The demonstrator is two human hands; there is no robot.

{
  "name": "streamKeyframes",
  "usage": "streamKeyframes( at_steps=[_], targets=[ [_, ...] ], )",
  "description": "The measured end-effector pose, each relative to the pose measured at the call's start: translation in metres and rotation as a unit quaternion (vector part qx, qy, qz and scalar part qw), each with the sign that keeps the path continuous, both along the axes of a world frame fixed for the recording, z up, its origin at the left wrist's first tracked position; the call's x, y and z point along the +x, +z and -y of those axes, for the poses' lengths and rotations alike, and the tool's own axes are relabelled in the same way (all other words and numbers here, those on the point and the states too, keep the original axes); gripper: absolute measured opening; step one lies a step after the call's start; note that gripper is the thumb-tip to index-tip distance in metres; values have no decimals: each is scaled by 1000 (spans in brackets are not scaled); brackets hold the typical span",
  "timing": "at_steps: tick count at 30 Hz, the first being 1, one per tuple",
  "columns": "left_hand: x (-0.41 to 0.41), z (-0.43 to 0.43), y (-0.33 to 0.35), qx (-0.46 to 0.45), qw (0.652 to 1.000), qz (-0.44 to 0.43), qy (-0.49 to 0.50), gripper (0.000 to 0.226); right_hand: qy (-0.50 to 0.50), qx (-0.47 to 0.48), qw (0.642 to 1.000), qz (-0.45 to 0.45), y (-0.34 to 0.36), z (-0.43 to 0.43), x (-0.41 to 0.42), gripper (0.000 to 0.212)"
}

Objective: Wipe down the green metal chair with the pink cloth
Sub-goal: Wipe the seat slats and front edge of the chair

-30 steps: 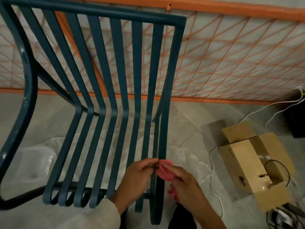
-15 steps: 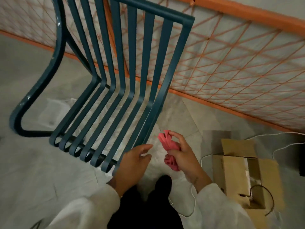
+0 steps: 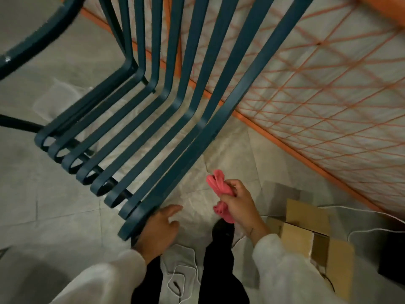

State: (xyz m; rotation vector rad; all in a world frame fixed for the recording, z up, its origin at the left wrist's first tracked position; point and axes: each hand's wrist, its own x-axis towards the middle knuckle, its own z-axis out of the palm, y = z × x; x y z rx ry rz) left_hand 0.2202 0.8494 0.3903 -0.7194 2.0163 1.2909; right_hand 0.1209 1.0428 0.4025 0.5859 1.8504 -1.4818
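The green metal chair (image 3: 166, 119) fills the upper left, its slats running from the backrest down to curled front ends. My left hand (image 3: 160, 231) grips the front end of the rightmost slat, its fingers tucked under the metal. My right hand (image 3: 238, 202) is shut on the bunched pink cloth (image 3: 219, 187), held in the air to the right of the chair and not touching it.
An orange-framed mesh panel (image 3: 317, 88) leans behind and right of the chair. An open cardboard box (image 3: 311, 233) lies on the floor at lower right, with white cables (image 3: 182, 275) near my dark-trousered legs. Clear plastic lies under the chair.
The cloth has come off the slat and moved to the right with my right hand. My left hand has closed on the slat's front end. The view has shifted closer to the chair.
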Motion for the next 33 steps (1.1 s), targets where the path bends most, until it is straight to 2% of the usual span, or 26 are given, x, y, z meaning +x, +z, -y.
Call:
streamKeyframes(
  at_steps=[2, 4, 7, 12, 17, 21, 25, 27, 29, 33],
  targets=[
    [9, -3, -37, -18, 999, 28, 41, 45, 33, -1, 999, -11, -38, -9, -18, 23],
    [20, -7, -68, -50, 995, 42, 78, 43, 55, -1, 998, -26, -68, -18, -38, 14],
    [22, -12, -92, -117, 988, 50, 84, 53, 95, 13, 994, -61, -101, -21, -71, 13],
    [10, -24, -149, -198, 976, -5, 90, 50, 138, 23, 983, -121, -165, -7, -121, 12],
    [-3, -33, -179, -254, 955, 8, 155, 58, 211, 38, 950, -227, -202, 9, -155, 27],
    [3, -35, -190, -255, 949, 13, 185, 60, 259, 68, 922, -281, -252, 18, -173, 40],
    [7, -28, -191, -241, 948, 15, 206, 61, 290, 127, 887, -337, -280, 25, -130, 59],
    [4, -25, -186, -202, 945, 19, 258, 65, 302, 113, 876, -360, -279, 35, -80, 64],
    [-1, -24, -180, -185, 938, 23, 292, 64, 362, 110, 842, -384, -273, 47, -26, 66],
    [-3, -18, -178, -193, 927, 33, 318, 58, 480, 48, 805, -346, -256, 72, 48, 69]
  ],
)
